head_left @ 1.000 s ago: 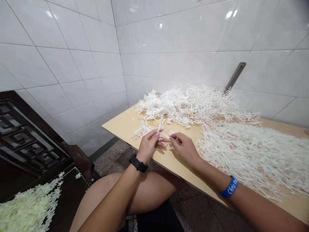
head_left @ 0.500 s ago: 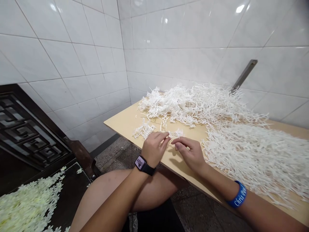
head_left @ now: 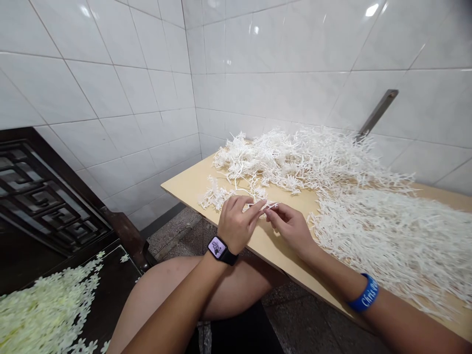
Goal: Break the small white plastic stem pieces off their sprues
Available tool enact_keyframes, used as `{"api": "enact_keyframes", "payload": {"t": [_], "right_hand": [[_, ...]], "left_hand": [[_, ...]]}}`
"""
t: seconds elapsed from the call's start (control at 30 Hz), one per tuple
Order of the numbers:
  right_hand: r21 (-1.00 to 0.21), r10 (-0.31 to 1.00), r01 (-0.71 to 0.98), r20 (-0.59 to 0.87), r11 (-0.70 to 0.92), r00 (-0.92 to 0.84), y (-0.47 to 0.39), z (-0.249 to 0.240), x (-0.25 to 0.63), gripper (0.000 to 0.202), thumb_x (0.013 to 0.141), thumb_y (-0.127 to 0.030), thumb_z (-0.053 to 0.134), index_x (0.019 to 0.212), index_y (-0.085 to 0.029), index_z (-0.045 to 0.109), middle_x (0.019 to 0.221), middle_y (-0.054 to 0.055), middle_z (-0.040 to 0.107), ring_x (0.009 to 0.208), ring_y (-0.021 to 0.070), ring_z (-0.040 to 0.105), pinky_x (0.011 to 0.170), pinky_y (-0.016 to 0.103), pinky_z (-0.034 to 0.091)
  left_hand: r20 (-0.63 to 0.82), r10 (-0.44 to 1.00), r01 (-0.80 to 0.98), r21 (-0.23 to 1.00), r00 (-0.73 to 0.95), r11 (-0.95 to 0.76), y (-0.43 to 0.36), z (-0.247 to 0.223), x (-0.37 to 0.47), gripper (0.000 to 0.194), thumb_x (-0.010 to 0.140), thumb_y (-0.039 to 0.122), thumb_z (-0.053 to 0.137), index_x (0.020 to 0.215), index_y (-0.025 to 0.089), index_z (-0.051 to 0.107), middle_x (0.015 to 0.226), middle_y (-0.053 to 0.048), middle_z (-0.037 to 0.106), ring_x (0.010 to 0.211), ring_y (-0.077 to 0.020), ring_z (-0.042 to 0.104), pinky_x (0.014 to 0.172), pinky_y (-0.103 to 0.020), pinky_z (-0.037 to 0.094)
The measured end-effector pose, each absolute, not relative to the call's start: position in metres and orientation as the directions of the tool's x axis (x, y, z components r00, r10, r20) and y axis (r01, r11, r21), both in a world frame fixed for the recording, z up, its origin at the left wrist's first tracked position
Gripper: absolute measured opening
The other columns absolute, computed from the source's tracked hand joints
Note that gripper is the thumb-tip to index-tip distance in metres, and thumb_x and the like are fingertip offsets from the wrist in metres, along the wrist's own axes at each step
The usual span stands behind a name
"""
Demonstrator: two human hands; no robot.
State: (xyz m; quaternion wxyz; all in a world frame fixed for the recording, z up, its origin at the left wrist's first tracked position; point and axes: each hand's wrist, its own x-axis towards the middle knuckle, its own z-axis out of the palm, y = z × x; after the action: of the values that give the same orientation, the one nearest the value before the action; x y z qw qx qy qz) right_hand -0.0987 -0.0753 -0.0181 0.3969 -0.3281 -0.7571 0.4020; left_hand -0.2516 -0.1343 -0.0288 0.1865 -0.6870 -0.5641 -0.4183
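Observation:
Over the near edge of the wooden board (head_left: 188,183), my left hand (head_left: 238,221) pinches a thin white stem piece (head_left: 271,205). My right hand (head_left: 289,227) meets it fingertip to fingertip, its thumb and index finger closed on the same white piece. Small white branched sprigs (head_left: 214,196) lie just beyond and left of my left hand. A big heap of white branched stems (head_left: 295,157) covers the back of the board. To the right of my right hand spreads a flatter pile of white stems (head_left: 391,236).
A dark carved wooden chair (head_left: 44,196) stands at the left, with pale yellow-green flower pieces (head_left: 47,309) on its seat. A metal bar (head_left: 378,114) rises behind the heap against the tiled wall (head_left: 265,88). My bare leg (head_left: 173,285) is under the board's near edge.
My right thumb and index finger have come up to the white piece at my left fingertips and closed on it. The sprigs near my left hand have shifted slightly.

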Motion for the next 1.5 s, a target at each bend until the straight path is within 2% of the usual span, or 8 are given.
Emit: {"api": "enact_keyframes", "payload": {"t": [0.33,0.53,0.67,0.73,0.83,1.07,1.3,1.5], "right_hand": [[-0.725,0.725,0.36,0.273,0.587,-0.632,-0.067,-0.026,-0.098,0.021,0.09,-0.036,0.047,0.075,-0.021,0.045,0.058,-0.004,0.048,0.055,0.014,0.044,0.054,0.026,0.032],[-0.642,0.711,0.416,0.3,0.644,-0.636,-0.069,-0.027,-0.1,0.011,0.09,-0.026,0.041,0.089,-0.022,0.051,0.058,-0.003,0.049,0.053,0.0155,0.046,0.055,0.027,0.032],[-0.61,0.699,0.396,0.402,0.686,-0.592,-0.078,-0.021,-0.098,0.025,0.089,-0.022,0.039,0.112,-0.019,0.047,0.052,-0.007,0.039,0.048,0.0152,0.042,0.054,0.026,0.032],[-0.574,0.685,0.401,0.455,0.714,-0.569,-0.079,-0.018,-0.095,0.028,0.089,-0.023,0.039,0.116,-0.019,0.048,0.053,-0.007,0.04,0.048,0.0147,0.043,0.054,0.026,0.032],[-0.488,0.711,0.519,0.535,0.701,-0.457,-0.072,-0.016,-0.09,0.024,0.089,-0.025,0.041,0.108,-0.02,0.055,0.054,-0.004,0.045,0.048,0.0151,0.044,0.055,0.028,0.032],[-0.45,0.708,0.651,0.678,0.611,-0.197,-0.029,-0.012,-0.065,0.02,0.088,-0.019,0.042,0.094,-0.019,0.06,0.078,0.006,0.065,0.071,0.0205,0.058,0.068,0.032,0.038],[-0.127,0.759,0.858,0.542,0.498,-0.361,-0.01,-0.002,-0.045,0.022,0.085,-0.011,0.049,0.07,-0.016,0.065,0.077,0.011,0.06,0.075,0.0247,0.054,0.076,0.042,0.034],[-0.391,0.691,0.575,0.491,0.719,-0.531,-0.04,-0.013,-0.078,0.023,0.092,-0.027,0.048,0.092,-0.019,0.07,0.091,0.01,0.061,0.086,0.0235,0.058,0.075,0.037,0.045]], "left_hand": [[0.589,0.798,0.871,0.318,0.127,-0.374,-0.118,-0.032,-0.271,0.024,0.092,0.032,0.052,0.081,0.019,0.069,0.084,-0.007,0.058,0.085,-0.021,0.049,0.078,-0.034,0.042],[0.49,0.869,0.795,0.554,-0.074,-0.245,-0.108,-0.039,-0.276,0.025,0.088,0.024,0.053,0.066,0.019,0.062,0.073,-0.004,0.055,0.078,-0.0197,0.051,0.073,-0.032,0.04],[0.445,0.824,0.741,0.669,-0.35,-0.047,-0.105,-0.037,-0.283,0.031,0.087,0.026,0.051,0.057,0.019,0.054,0.064,-0.003,0.053,0.067,-0.018,0.049,0.064,-0.03,0.036],[0.458,0.829,0.736,0.671,-0.321,-0.086,-0.106,-0.036,-0.284,0.03,0.087,0.03,0.05,0.06,0.019,0.056,0.066,-0.003,0.056,0.068,-0.0182,0.051,0.065,-0.03,0.036],[0.505,0.826,0.732,0.658,-0.251,-0.179,-0.11,-0.036,-0.281,0.028,0.088,0.034,0.05,0.068,0.019,0.062,0.075,-0.005,0.062,0.075,-0.0191,0.055,0.07,-0.029,0.038],[0.365,0.867,0.422,0.883,-0.339,-0.207,-0.116,-0.03,-0.28,0.033,0.087,0.042,0.053,0.068,0.018,0.067,0.073,-0.004,0.068,0.072,-0.0178,0.061,0.067,-0.025,0.043],[0.362,0.853,0.361,0.905,-0.375,-0.226,-0.115,-0.029,-0.281,0.034,0.085,0.041,0.055,0.064,0.017,0.065,0.068,-0.003,0.065,0.068,-0.0155,0.057,0.068,-0.024,0.043],[0.339,0.876,0.29,0.925,-0.343,-0.244,-0.116,-0.026,-0.282,0.033,0.088,0.042,0.052,0.067,0.017,0.061,0.071,-0.003,0.062,0.072,-0.0153,0.058,0.07,-0.025,0.044]]}}
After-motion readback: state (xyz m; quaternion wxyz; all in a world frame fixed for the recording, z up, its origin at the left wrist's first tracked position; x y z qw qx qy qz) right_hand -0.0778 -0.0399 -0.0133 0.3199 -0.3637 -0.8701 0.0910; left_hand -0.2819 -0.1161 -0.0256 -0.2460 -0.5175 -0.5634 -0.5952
